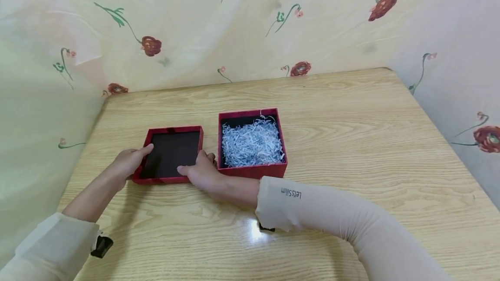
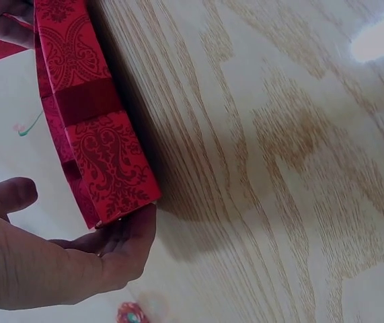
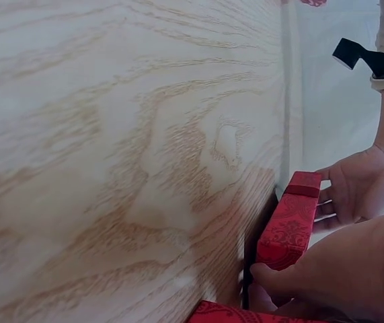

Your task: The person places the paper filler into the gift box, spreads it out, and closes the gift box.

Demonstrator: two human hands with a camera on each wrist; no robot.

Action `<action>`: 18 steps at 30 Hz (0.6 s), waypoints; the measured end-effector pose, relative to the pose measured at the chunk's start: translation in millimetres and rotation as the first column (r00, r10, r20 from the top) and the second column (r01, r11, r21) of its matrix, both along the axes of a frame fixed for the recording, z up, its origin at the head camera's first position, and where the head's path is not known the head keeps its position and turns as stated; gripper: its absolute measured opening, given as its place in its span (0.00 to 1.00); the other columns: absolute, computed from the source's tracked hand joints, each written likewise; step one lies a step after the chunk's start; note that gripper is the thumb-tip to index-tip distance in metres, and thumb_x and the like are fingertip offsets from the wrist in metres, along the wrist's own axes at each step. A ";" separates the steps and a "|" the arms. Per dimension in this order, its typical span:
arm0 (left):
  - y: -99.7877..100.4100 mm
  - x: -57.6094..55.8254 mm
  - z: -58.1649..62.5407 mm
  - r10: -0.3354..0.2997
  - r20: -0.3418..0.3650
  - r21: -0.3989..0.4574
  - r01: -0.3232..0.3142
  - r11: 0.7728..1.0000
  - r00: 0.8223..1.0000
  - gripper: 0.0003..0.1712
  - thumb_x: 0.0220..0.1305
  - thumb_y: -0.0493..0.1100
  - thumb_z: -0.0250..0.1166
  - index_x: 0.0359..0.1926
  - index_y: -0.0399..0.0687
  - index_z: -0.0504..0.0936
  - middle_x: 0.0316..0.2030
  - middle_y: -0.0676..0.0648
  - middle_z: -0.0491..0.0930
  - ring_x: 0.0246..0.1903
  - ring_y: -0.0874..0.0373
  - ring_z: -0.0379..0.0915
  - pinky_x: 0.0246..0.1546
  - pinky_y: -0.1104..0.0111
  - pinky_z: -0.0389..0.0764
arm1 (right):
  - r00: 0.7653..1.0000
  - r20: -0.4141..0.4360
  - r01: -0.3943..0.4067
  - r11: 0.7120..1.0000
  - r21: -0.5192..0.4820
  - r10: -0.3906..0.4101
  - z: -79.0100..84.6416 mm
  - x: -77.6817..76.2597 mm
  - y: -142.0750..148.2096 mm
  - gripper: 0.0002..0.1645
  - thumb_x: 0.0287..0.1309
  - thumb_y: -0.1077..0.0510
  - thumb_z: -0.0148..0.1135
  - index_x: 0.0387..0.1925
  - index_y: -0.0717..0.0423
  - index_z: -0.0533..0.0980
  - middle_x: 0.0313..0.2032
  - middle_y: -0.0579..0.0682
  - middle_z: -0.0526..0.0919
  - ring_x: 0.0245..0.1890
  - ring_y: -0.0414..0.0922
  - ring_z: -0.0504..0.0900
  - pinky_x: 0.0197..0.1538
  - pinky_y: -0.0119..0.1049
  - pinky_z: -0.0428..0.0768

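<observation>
A shallow red box lid (image 1: 169, 155), black inside, lies hollow side up at the left of the table. Paisley print and a dark red band cover its side in the left wrist view. My left hand (image 1: 130, 161) holds its left edge, thumb over the rim and fingers curled at the outer side. On the near right corner, my right hand (image 1: 203, 172) grips the lid, thumb over the inside and fingers outside. To the right stands a deeper red box (image 1: 259, 171), open at the top, filled with pale blue shredded paper (image 1: 253, 143); the right fingers are close beside it.
The wood-grain table (image 1: 351, 142) stretches to the right and toward me. A cream floral curtain (image 1: 234, 29) hangs behind it and along both sides. Black straps (image 1: 102, 246) show at the sleeve cuffs. A bright light reflection lies near the table's front.
</observation>
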State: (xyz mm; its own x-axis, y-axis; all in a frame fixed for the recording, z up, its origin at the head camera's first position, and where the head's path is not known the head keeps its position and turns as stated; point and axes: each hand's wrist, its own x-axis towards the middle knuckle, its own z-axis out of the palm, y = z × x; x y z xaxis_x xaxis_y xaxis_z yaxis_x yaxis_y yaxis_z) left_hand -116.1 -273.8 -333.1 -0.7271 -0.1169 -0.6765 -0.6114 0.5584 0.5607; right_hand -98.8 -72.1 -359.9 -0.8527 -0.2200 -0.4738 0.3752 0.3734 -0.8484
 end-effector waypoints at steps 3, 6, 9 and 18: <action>0.1 -0.9 -0.1 0.000 0.001 -0.008 0.000 1.000 1.000 0.51 0.71 0.66 0.38 0.72 0.28 0.35 0.71 0.27 0.39 0.70 0.33 0.38 0.68 0.43 0.50 | 1.000 0.002 0.000 1.000 -0.006 0.000 -0.1 -0.2 -0.1 0.45 0.59 0.50 0.64 0.70 0.60 0.55 0.61 0.55 0.59 0.66 0.50 0.56 0.70 0.44 0.56; 0.3 -1.3 -0.1 0.003 0.000 -0.016 -0.003 1.000 1.000 0.52 0.71 0.67 0.39 0.72 0.27 0.35 0.71 0.26 0.39 0.70 0.32 0.38 0.68 0.43 0.50 | 1.000 0.002 -0.003 1.000 -0.021 0.003 0.5 -0.1 -0.1 0.45 0.59 0.51 0.64 0.70 0.60 0.55 0.61 0.55 0.59 0.66 0.50 0.56 0.70 0.44 0.56; 0.2 -0.3 0.6 -0.003 0.000 -0.020 0.003 1.000 1.000 0.53 0.70 0.68 0.39 0.72 0.27 0.35 0.71 0.26 0.39 0.70 0.32 0.37 0.67 0.41 0.48 | 1.000 -0.003 -0.017 1.000 -0.026 0.017 2.3 0.3 -0.2 0.44 0.59 0.51 0.64 0.70 0.61 0.55 0.61 0.55 0.59 0.65 0.50 0.56 0.69 0.44 0.57; -2.2 3.2 12.4 -0.040 -0.056 -0.035 0.038 0.999 0.998 0.56 0.67 0.71 0.38 0.72 0.28 0.35 0.71 0.26 0.37 0.70 0.29 0.35 0.63 0.34 0.49 | 0.996 -0.030 -0.089 0.996 0.000 0.089 13.9 2.5 0.0 0.45 0.59 0.48 0.63 0.71 0.59 0.54 0.60 0.53 0.59 0.63 0.48 0.59 0.68 0.44 0.61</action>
State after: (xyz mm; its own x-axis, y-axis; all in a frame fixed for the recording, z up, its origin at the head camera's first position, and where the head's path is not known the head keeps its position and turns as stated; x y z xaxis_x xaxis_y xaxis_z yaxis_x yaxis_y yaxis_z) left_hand -112.8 -276.1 -320.7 -0.7684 -0.1094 -0.6305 -0.5566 0.6005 0.5742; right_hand -96.3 -72.1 -346.0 -0.8435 -0.2965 -0.4479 0.3146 0.4030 -0.8594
